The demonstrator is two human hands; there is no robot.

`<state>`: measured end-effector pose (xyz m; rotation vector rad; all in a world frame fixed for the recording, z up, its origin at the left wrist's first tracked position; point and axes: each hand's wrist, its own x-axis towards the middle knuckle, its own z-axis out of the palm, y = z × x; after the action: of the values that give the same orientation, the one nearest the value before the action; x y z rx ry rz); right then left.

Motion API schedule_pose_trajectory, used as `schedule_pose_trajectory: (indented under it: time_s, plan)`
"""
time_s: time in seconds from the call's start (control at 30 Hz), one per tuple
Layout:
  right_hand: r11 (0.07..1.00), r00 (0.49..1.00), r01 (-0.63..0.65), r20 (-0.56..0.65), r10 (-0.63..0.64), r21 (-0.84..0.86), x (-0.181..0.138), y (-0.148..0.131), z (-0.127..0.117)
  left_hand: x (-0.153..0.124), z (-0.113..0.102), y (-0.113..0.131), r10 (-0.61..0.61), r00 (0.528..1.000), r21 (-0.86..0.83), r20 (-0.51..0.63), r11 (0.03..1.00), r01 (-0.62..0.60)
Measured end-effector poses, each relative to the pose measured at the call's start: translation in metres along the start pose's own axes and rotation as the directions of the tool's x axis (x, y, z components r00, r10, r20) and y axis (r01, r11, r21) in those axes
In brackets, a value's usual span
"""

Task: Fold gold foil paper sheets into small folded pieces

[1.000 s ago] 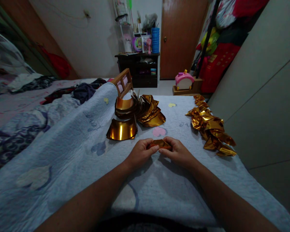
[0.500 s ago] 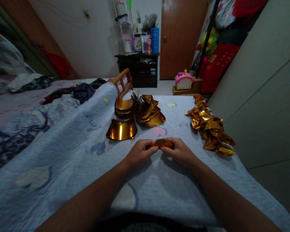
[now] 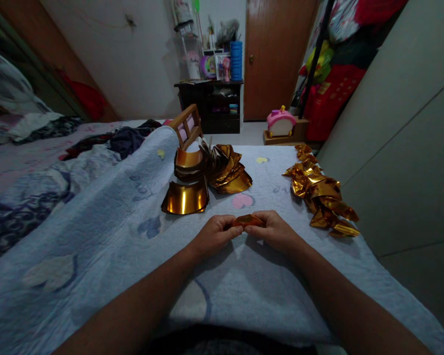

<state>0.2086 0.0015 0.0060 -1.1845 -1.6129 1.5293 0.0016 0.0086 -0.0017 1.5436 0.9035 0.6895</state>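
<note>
A small folded piece of gold foil paper (image 3: 248,220) is held up between both hands, just above the quilt. My left hand (image 3: 219,231) is closed on its left end, and my right hand (image 3: 272,228) pinches the right end. The two thumbs almost meet along its near edge. Beyond my left hand lies a stack of curved gold foil sheets (image 3: 186,197), with more fanned foil sheets (image 3: 229,172) behind it. To the right of my right hand, several folded gold foil pieces (image 3: 320,195) lie heaped in a row.
A pale blue quilt (image 3: 133,276) with heart patches covers the surface. Rumpled clothes (image 3: 129,140) lie at the left. A wooden frame (image 3: 188,125) stands behind the sheets, a pink toy (image 3: 281,121) beyond the far edge. A pale cabinet panel (image 3: 403,162) borders the right side.
The foil piece has tipped slightly between my fingers, and its top looks flatter and more open. Both hands keep their hold in nearly the same spot. The view has shifted very slightly.
</note>
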Motion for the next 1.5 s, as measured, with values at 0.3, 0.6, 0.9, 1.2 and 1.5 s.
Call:
schedule_pose_trajectory:
  time_s: [0.3, 0.6, 0.9, 1.2, 1.5]
  plan:
    - [0.999, 0.998, -0.022, -0.060, 0.020, -0.032, -0.006, -0.003, -0.022, -0.001, -0.005, 0.002, -0.068, 0.998, -0.049, -0.017, 0.997, 0.067]
    - [0.999, 0.999, -0.035, 0.039, 0.035, 0.007, -0.008, -0.006, -0.031, -0.001, -0.008, 0.000, -0.110, 0.994, -0.100, -0.025, 0.989, 0.107]
    - [0.997, 1.000, 0.007, 0.027, -0.009, 0.072, -0.006, -0.002, -0.025, 0.001, -0.005, 0.003, -0.134, 0.989, -0.115, -0.058, 0.985, 0.127]
    - [0.995, 0.991, 0.084, -0.112, -0.079, 0.045, 0.002, 0.007, -0.013, 0.002, -0.005, 0.007, -0.110, 0.989, -0.055, -0.094, 0.993, 0.105]
    - [0.934, 0.966, 0.113, -0.182, -0.183, -0.337, 0.000, 0.005, -0.009, 0.000, 0.001, 0.005, -0.032, 0.985, 0.166, -0.170, 0.984, 0.061]
